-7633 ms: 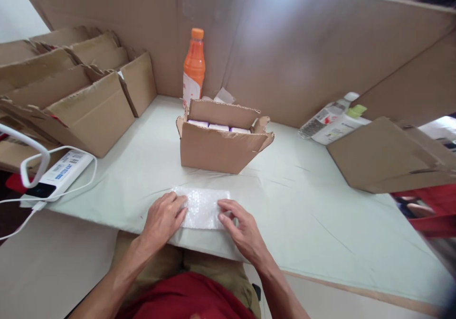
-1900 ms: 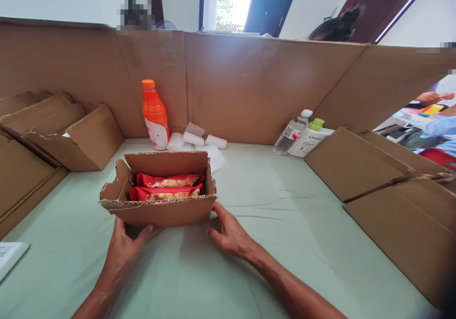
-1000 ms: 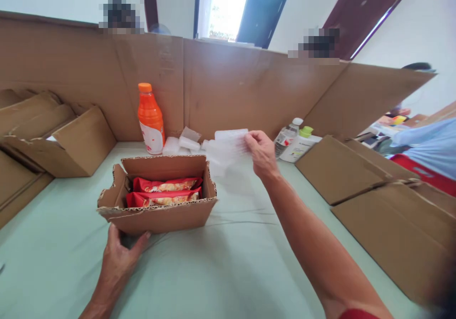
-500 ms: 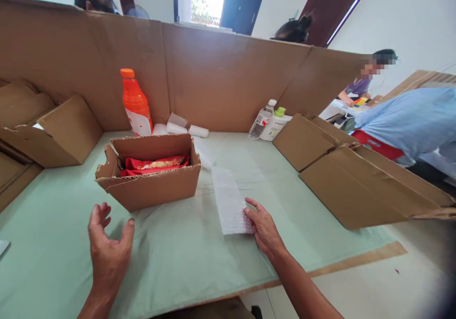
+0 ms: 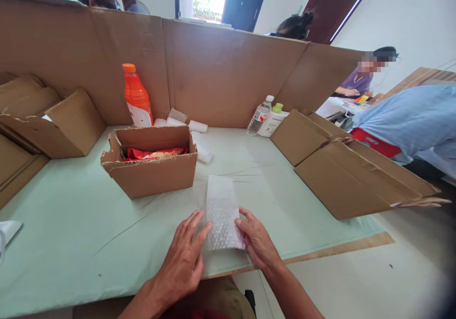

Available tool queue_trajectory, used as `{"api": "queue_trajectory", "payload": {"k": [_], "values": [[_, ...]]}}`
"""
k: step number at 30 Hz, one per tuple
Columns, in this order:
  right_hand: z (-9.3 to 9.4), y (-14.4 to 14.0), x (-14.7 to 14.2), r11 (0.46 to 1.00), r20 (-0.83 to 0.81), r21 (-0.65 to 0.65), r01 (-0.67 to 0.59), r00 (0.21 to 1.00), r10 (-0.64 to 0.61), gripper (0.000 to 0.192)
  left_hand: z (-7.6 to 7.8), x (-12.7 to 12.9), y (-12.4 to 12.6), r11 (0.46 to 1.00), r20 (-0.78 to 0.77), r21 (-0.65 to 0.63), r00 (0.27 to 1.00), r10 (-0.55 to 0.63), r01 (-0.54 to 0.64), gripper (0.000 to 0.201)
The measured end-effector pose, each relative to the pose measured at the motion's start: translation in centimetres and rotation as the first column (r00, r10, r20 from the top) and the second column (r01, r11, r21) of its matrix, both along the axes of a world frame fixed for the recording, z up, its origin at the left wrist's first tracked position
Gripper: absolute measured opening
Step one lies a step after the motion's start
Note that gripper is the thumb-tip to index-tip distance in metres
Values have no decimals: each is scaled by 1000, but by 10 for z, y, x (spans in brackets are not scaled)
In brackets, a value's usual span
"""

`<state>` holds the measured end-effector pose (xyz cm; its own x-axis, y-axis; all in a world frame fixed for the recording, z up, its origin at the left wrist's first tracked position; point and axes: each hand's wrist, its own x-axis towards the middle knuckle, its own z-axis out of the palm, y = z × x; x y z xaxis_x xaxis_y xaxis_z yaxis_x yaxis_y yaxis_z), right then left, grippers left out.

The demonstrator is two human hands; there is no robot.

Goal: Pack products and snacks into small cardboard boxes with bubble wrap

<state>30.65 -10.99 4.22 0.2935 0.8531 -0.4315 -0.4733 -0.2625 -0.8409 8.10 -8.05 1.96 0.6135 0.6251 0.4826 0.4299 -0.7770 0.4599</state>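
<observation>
A strip of clear bubble wrap (image 5: 223, 210) lies in front of me over the near part of the table. My right hand (image 5: 259, 238) pinches its right edge between thumb and fingers. My left hand (image 5: 183, 250) is at the strip's left edge with fingers stretched out; whether the fingertips touch it, I cannot tell. Just beyond my hands stands an open cardboard box (image 5: 156, 175), with red packets (image 5: 156, 154) inside it. Rolls and pieces of white wrap (image 5: 198, 126) lie behind the box.
An orange bottle (image 5: 137, 98) stands behind the box. A clear water bottle (image 5: 259, 117) and a white bottle (image 5: 272, 122) are at the back right. Cardboard boxes flank both sides (image 5: 76, 124), (image 5: 359, 179). A tall cardboard partition (image 5: 228, 74) lines the back, with people beyond it.
My left hand has moved right, from near the box to the bubble wrap's left edge. My right hand has drawn the strip slightly nearer to me.
</observation>
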Motion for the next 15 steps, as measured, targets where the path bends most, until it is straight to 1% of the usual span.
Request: {"api": "queue_trajectory", "payload": {"k": [2,3,5,7,8,9,10,11,12,13,14,15], "values": [[-1,-11,-8,1000,-60,-8,-10,998,9,68,-3,6,-2,998,-16,46,999,-33,34,81],[-2,-16,-10,1000,-78,-14,-16,997,14,68,-6,9,-2,997,4,69,999,-35,35,79],[-4,-25,-13,998,-101,-35,-49,994,45,69,-12,13,-3,996,98,81,995,-37,30,71],[-4,-34,-9,992,-85,-71,-102,992,96,72,-15,16,-4,999,215,17,976,-33,30,56],[-4,-38,-6,990,-46,-85,-116,993,112,71,-14,16,-4,999,255,-52,967,-3,17,46],[-2,-43,-1,989,18,-91,-113,993,115,69,-12,17,-4,989,267,-145,962,51,-12,37],[0,-48,4,992,105,-83,-94,989,103,64,-10,16,-3,966,248,-254,961,120,-55,31],[2,-53,9,996,207,-57,-72,975,82,57,-7,16,-2,925,202,-365,961,189,-105,29],[4,-59,13,998,316,-17,-63,947,65,48,-4,16,0,871,143,-466,959,245,-153,34],[5,-64,16,997,429,29,-76,901,56,39,-2,17,3,817,86,-545,956,279,-189,41],[6,-68,16,990,547,79,-119,835,56,30,0,18,5,772,40,-600,956,291,-210,49],[6,-69,15,973,667,135,-188,743,51,22,1,19,8,741,6,-633,956,293,-223,54]]}}
